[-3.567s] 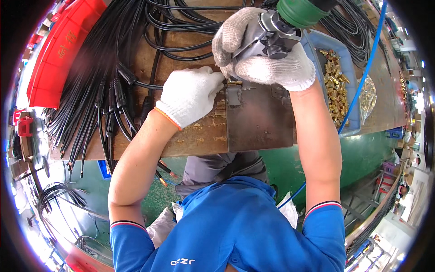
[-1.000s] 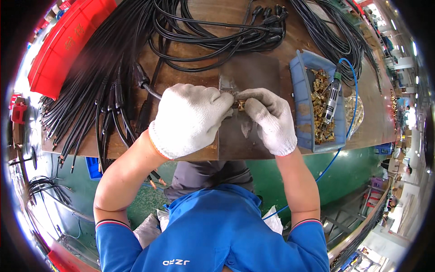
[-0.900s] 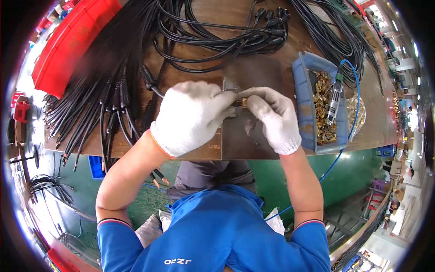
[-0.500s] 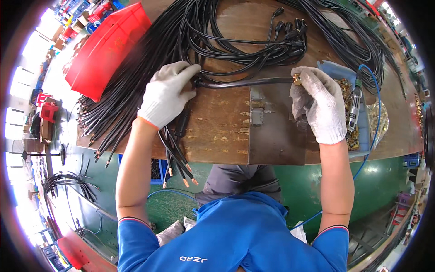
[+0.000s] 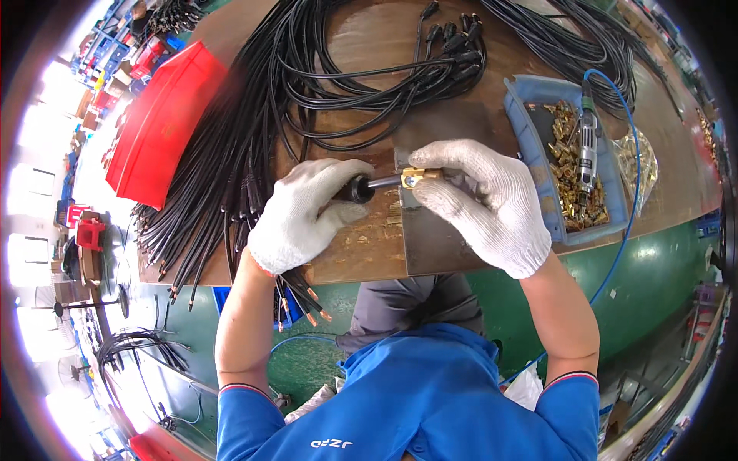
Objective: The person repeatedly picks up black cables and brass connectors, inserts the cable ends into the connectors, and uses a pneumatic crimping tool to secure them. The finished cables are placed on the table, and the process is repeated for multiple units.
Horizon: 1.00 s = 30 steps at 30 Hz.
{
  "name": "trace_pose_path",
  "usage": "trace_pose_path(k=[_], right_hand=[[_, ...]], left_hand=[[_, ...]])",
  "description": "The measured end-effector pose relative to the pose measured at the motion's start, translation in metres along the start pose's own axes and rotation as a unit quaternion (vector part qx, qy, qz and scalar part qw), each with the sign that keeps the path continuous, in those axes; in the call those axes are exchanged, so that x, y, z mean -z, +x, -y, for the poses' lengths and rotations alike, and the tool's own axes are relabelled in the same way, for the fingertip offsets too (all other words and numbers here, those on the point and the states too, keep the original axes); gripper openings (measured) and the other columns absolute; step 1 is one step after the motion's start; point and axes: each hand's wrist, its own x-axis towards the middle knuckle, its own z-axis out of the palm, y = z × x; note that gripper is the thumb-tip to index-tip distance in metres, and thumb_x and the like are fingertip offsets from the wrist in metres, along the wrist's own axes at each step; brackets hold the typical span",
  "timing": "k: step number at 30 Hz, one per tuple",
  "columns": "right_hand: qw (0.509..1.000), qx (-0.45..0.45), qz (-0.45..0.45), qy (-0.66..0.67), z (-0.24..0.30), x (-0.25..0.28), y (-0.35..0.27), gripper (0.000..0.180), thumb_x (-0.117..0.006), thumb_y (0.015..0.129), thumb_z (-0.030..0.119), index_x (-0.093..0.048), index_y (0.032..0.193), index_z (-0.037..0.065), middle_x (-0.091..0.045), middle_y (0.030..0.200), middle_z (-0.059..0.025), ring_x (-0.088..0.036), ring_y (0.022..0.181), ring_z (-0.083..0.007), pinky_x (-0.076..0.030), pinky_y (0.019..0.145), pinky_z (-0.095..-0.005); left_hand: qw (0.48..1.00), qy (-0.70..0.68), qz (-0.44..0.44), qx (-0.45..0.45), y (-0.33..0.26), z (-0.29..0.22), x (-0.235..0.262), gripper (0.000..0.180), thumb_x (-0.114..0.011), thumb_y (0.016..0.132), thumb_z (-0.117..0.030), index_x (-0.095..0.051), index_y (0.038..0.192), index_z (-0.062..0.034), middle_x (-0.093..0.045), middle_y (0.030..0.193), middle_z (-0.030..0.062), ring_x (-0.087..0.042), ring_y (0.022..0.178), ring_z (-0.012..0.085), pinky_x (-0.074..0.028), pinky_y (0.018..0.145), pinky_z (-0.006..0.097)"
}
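Note:
Both of my gloved hands are close together over the near part of the table. My left hand [image 5: 304, 211] is wrapped around a black round-ended sleeve [image 5: 359, 189]. From that sleeve a short stretch of black cable [image 5: 384, 183] runs to a brass connector [image 5: 413, 179]. Thumb and fingers of my right hand [image 5: 484, 200] pinch this connector, and its far part is hidden by the glove. The connector lies against the cable's end; how far the cable sits inside it I cannot tell.
A blue bin [image 5: 530, 138] of brass connectors stands at the right, with an air-driven tool [image 5: 587, 150] on a blue hose [image 5: 632, 154] lying across it. Black cables [image 5: 223, 161] cover the table's left side, beside a red bin [image 5: 165, 123]. A clear bag [image 5: 638, 165] lies right of the blue bin.
My hands have come together: the left moved right and down, the right moved left with the brass connector. Much less cable shows between them, and the black sleeve is now near the connector.

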Motion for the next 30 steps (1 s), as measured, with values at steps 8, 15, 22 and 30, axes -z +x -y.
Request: trace_pose_path(k=[8,15,22,30], right_hand=[[0.998,0.06,-0.014,0.007,0.0,0.0,-0.001,0.018,-0.08,0.099,0.013,-0.073,0.112,0.004,-0.077,0.095,-0.01,-0.076,0.079,-0.0159,-0.059,0.07,-0.0291],[0.998,0.06,-0.001,0.016,-0.002,0.001,0.0,0.016,-0.078,0.1,0.014,-0.073,0.111,0.004,-0.079,0.093,-0.0133,-0.08,0.084,-0.0244,-0.06,0.072,-0.034],[0.996,0.084,0.012,-0.002,-0.007,-0.009,0.001,0.013,-0.076,0.1,0.015,-0.072,0.109,0.006,-0.077,0.097,-0.0162,-0.077,0.087,-0.0366,-0.06,0.073,-0.0414],[0.992,0.113,0.018,-0.055,-0.01,-0.006,-0.001,0.012,-0.074,0.1,0.013,-0.071,0.11,0.008,-0.077,0.098,-0.0145,-0.076,0.089,-0.0373,-0.06,0.074,-0.0436]], left_hand=[[0.996,-0.078,-0.03,-0.039,-0.008,0.011,-0.014,0.05,-0.086,0.089,-0.021,-0.066,0.13,-0.0009,-0.074,0.106,0.0197,-0.074,0.095,0.0378,-0.059,0.085,0.042],[0.993,-0.071,-0.07,0.062,-0.011,-0.009,-0.023,0.05,-0.089,0.082,-0.015,-0.069,0.126,-0.0023,-0.075,0.102,0.018,-0.074,0.095,0.0377,-0.058,0.087,0.043],[0.999,-0.027,-0.042,-0.006,-0.003,-0.011,-0.016,0.047,-0.086,0.076,-0.012,-0.072,0.12,-0.0033,-0.075,0.102,0.0171,-0.072,0.096,0.0406,-0.057,0.088,0.046],[0.999,-0.011,-0.039,-0.017,0.0,-0.017,-0.018,0.047,-0.087,0.079,-0.019,-0.072,0.121,-0.0041,-0.074,0.103,0.0176,-0.071,0.097,0.0424,-0.056,0.089,0.047]])
